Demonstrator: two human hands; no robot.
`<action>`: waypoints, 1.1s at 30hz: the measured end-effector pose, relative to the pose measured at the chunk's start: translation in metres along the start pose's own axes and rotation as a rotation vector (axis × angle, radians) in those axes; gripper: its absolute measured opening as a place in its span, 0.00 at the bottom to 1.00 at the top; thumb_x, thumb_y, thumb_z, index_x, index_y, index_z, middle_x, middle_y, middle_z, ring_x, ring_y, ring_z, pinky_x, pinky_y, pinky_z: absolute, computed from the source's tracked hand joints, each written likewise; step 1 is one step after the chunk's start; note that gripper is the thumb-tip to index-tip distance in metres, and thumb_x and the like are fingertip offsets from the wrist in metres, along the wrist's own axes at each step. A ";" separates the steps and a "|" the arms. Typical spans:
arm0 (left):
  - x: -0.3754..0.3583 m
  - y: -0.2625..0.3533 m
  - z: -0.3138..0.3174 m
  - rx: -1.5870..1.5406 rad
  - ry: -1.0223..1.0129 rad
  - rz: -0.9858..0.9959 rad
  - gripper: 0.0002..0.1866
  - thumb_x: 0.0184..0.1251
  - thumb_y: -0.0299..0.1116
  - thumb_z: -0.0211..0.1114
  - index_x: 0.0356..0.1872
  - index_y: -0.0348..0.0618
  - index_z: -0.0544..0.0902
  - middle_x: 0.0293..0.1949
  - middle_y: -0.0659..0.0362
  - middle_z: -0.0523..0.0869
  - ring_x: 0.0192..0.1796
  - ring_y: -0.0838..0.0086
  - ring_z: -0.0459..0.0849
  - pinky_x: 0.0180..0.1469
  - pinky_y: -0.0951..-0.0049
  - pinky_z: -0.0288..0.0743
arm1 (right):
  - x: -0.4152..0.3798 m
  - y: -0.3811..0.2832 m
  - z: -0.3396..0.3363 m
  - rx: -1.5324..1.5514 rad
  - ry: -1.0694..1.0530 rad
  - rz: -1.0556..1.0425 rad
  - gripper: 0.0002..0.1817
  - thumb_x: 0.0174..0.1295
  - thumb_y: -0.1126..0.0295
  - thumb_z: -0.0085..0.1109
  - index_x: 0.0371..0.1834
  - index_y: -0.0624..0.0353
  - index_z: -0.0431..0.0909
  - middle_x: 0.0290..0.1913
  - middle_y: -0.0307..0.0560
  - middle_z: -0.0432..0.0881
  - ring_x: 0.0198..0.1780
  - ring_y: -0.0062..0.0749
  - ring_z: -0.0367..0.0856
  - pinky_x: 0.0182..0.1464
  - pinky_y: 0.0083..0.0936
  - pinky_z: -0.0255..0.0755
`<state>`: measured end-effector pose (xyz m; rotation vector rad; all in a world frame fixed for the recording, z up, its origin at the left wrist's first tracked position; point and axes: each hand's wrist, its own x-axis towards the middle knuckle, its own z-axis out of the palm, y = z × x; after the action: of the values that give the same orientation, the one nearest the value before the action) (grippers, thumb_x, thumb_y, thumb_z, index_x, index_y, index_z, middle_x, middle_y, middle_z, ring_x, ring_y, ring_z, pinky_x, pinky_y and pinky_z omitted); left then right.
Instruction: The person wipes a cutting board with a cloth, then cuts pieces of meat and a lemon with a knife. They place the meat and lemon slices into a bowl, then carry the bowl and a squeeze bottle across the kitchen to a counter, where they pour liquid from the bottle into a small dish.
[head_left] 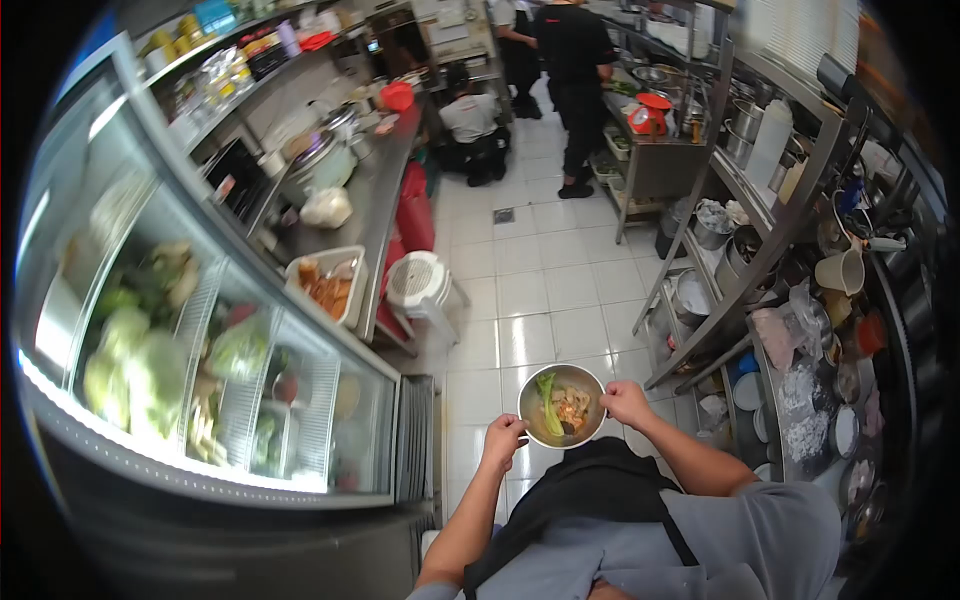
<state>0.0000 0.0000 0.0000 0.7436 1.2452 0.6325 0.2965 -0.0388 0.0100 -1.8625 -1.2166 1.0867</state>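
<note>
In front of my black apron I hold a round metal bowl (pixel 531 424) between both hands. Inside it lie green leafy stalks (pixel 547 402) on the left and pale and orange food pieces (pixel 573 408) on the right; their kind is hard to make out. My left hand (pixel 506 440) grips the rim at the left side, fingers curled. Over on the right side, my right hand (pixel 627 404) pinches the opposite rim. The bowl is roughly level above the tiled floor.
To the left stands a glass-door fridge (pixel 375 440) with vegetables. Beyond it are a steel counter (pixel 385 190), a white stool (pixel 420 282) and a red bin (pixel 415 215). Metal shelving (pixel 745 265) with pots lines the right. Several people, one crouching (pixel 472 120), occupy the far aisle.
</note>
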 end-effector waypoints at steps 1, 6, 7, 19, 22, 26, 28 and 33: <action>0.006 -0.001 0.008 -0.015 -0.030 -0.007 0.06 0.66 0.28 0.66 0.36 0.45 0.76 0.36 0.59 0.83 0.40 0.67 0.84 0.48 0.58 0.82 | -0.002 0.001 -0.009 -0.005 0.031 -0.009 0.10 0.52 0.68 0.61 0.19 0.62 0.81 0.18 0.47 0.83 0.20 0.29 0.81 0.26 0.31 0.76; 0.144 0.107 -0.004 -0.127 -0.068 -0.094 0.04 0.66 0.25 0.64 0.35 0.44 0.76 0.36 0.58 0.82 0.38 0.67 0.84 0.48 0.57 0.82 | 0.148 -0.077 -0.010 -0.081 0.059 -0.002 0.12 0.51 0.65 0.62 0.21 0.64 0.82 0.17 0.49 0.81 0.20 0.31 0.80 0.26 0.31 0.74; 0.165 0.122 -0.008 -0.125 -0.055 -0.095 0.04 0.65 0.25 0.63 0.36 0.44 0.76 0.36 0.58 0.82 0.37 0.67 0.84 0.47 0.57 0.82 | 0.176 -0.090 -0.011 -0.104 0.040 0.007 0.13 0.50 0.64 0.62 0.21 0.64 0.82 0.18 0.52 0.82 0.21 0.34 0.81 0.27 0.33 0.74; 0.436 0.365 -0.120 -0.314 0.272 0.045 0.04 0.57 0.29 0.64 0.33 0.41 0.81 0.30 0.58 0.82 0.32 0.68 0.82 0.34 0.63 0.79 | 0.521 -0.209 0.036 0.193 -0.076 -0.059 0.22 0.70 0.53 0.59 0.36 0.65 0.83 0.30 0.52 0.86 0.31 0.32 0.85 0.39 0.32 0.78; 0.515 0.446 -0.171 -0.374 0.409 0.167 0.04 0.57 0.28 0.64 0.30 0.39 0.80 0.29 0.56 0.83 0.28 0.68 0.82 0.30 0.66 0.76 | 0.578 -0.220 0.044 -0.031 -0.102 -0.079 0.23 0.71 0.51 0.57 0.38 0.65 0.82 0.32 0.56 0.86 0.34 0.40 0.86 0.42 0.34 0.78; 0.657 0.529 -0.268 -0.243 0.577 0.317 0.06 0.57 0.27 0.64 0.29 0.33 0.82 0.30 0.53 0.85 0.31 0.70 0.84 0.29 0.68 0.72 | 0.617 -0.207 0.037 -0.395 -0.053 -0.078 0.26 0.70 0.48 0.56 0.39 0.65 0.83 0.38 0.63 0.86 0.43 0.59 0.84 0.47 0.43 0.77; 0.726 0.573 -0.308 -0.213 0.695 0.400 0.07 0.57 0.27 0.65 0.30 0.30 0.83 0.30 0.52 0.86 0.30 0.69 0.84 0.29 0.67 0.72 | 0.620 -0.182 0.031 -0.484 0.004 0.090 0.27 0.69 0.47 0.56 0.39 0.65 0.84 0.41 0.65 0.86 0.47 0.62 0.84 0.50 0.47 0.76; 0.889 0.628 -0.398 -0.367 0.808 0.295 0.14 0.59 0.30 0.67 0.38 0.25 0.84 0.34 0.50 0.88 0.34 0.64 0.85 0.35 0.62 0.76 | 0.565 -0.092 0.009 -0.394 0.159 0.467 0.25 0.68 0.51 0.55 0.33 0.67 0.82 0.35 0.63 0.86 0.38 0.50 0.86 0.40 0.44 0.78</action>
<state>-0.2168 1.1347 -0.0954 0.3570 1.6864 1.4555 0.3793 0.5207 -0.0773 -2.5747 -0.9763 0.9493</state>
